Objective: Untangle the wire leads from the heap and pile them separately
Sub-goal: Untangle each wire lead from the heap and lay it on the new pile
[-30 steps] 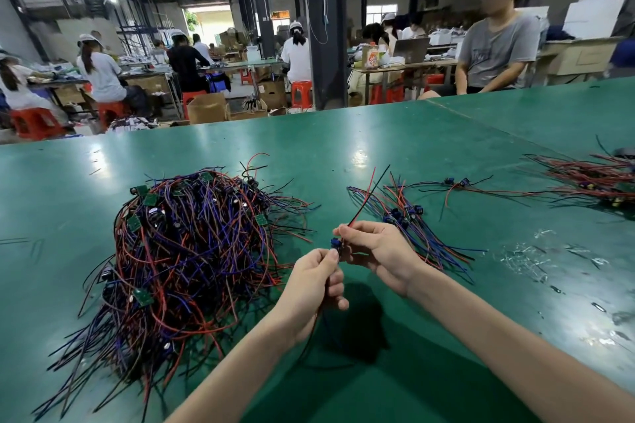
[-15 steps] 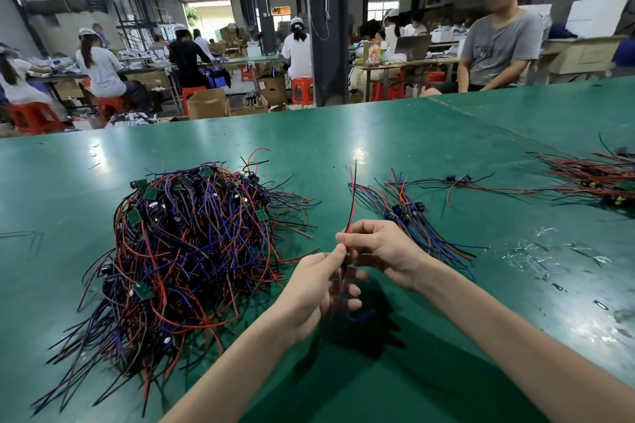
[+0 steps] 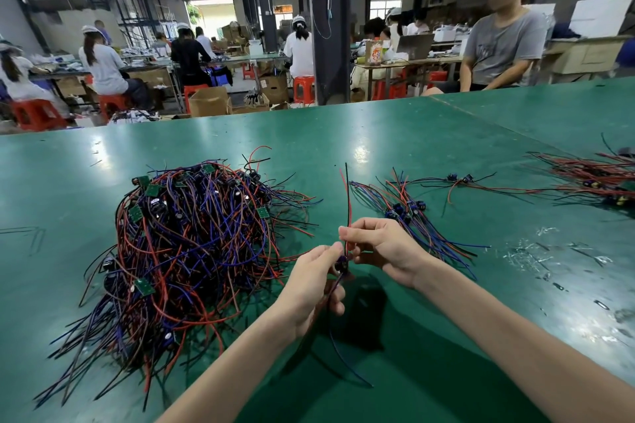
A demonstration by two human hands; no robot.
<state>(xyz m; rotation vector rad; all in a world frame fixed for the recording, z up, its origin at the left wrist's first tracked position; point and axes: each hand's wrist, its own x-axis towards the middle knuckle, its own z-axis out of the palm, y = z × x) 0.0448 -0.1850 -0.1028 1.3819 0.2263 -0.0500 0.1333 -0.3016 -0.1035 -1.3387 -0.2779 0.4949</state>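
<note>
1. One wire lead [image 3: 347, 203] is held clear of the green worktop [image 3: 429, 154]. It sits between the tangled heap [image 3: 192, 244] on the left and the sorted pile [image 3: 415, 216] on the right.
2. Left hand [image 3: 309, 288]: the fingers are curled, with thumb and forefinger pinching the lead at its small dark component. Purple and blue tails hang below, toward the near edge.
3. Right hand [image 3: 381, 247]: the fingers are clamped on the red and black strands just above the component. The strands stand upright past the fingers.
4. Judgement: the lead looks free, since no strand visibly runs back into the heap.
5. To do the step well, keep the left pinch fixed at the component. Slide the right fingers out along the strands so they run parallel.
6. Lay the lead on the sorted pile with its component beside the other blue ones and its strands pointing the same way. Keep the tails off the heap's loose ends.
7. Writing: none can be read. A printed drink container [image 3: 376, 54] on a far bench is too small to make out. The green boards [image 3: 143, 286] in the heap show no readable marking.
</note>
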